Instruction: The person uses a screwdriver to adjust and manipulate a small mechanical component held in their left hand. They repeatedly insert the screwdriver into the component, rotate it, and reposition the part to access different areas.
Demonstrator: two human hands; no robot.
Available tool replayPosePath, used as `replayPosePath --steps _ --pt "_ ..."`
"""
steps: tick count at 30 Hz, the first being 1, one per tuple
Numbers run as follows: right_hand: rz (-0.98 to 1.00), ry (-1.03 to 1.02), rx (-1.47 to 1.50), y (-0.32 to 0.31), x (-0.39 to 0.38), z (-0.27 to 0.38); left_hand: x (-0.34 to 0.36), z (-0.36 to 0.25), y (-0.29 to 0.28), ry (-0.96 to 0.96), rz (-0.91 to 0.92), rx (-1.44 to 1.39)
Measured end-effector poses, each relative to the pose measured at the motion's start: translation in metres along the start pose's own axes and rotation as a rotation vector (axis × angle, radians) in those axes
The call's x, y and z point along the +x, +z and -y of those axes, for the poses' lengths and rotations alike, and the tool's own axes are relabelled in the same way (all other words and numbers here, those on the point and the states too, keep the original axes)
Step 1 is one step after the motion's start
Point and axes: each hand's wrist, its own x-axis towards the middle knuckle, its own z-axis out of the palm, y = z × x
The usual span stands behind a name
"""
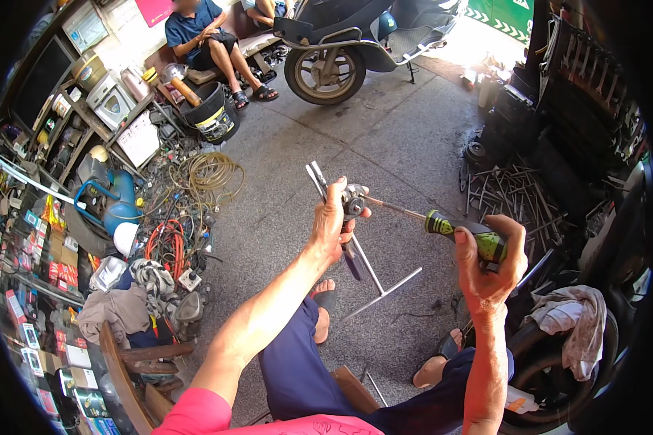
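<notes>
My left hand (pixel 328 221) is closed around a small metal part with a dark round piece (pixel 353 207); what kind of part it is, I cannot tell. A long T-handle wrench (pixel 374 279) is gripped in the same hand, its crossbar pointing down toward my feet. A dark flat strip (pixel 355 264) hangs beside the wrench shaft. In my right hand (pixel 492 279) is a screwdriver (pixel 442 223) with a green and black handle. Its shaft points left, and the tip meets the metal part at my left fingers. My fingers hide much of that part.
A scooter (pixel 334 69) stands ahead, near a seated person (pixel 203 43) and a black bucket (pixel 212 114). Coiled hose (pixel 209 174), red cable (pixel 168 250) and boxes crowd the left. On the right are metal rods (pixel 511 199), hanging wrenches (pixel 588 65) and tyres with a rag (pixel 569 326).
</notes>
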Motion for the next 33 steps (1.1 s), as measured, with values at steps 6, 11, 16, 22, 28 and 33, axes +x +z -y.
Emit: replayPosePath --steps 6,11,16,22,28,33 --pt "0.003 -0.095 0.042 0.007 -0.002 -0.002 0.002 0.001 -0.002 -0.010 -0.035 -0.032" --pt "0.022 0.141 -0.003 0.005 -0.005 0.010 0.003 0.007 0.001 -0.010 -0.055 -0.056" --pt "0.026 0.146 -0.011 0.010 -0.004 0.007 -0.001 0.001 -0.001 -0.035 -0.120 -0.026" --pt "-0.002 -0.012 0.057 0.009 -0.001 0.014 -0.002 0.001 0.003 -0.066 -0.114 -0.021" --pt "0.055 0.141 0.065 0.006 -0.001 0.023 -0.001 0.003 0.000 -0.079 -0.115 -0.028" --pt "0.019 0.148 0.039 0.006 -0.002 0.018 -0.001 0.006 -0.002 -0.074 -0.099 -0.029"
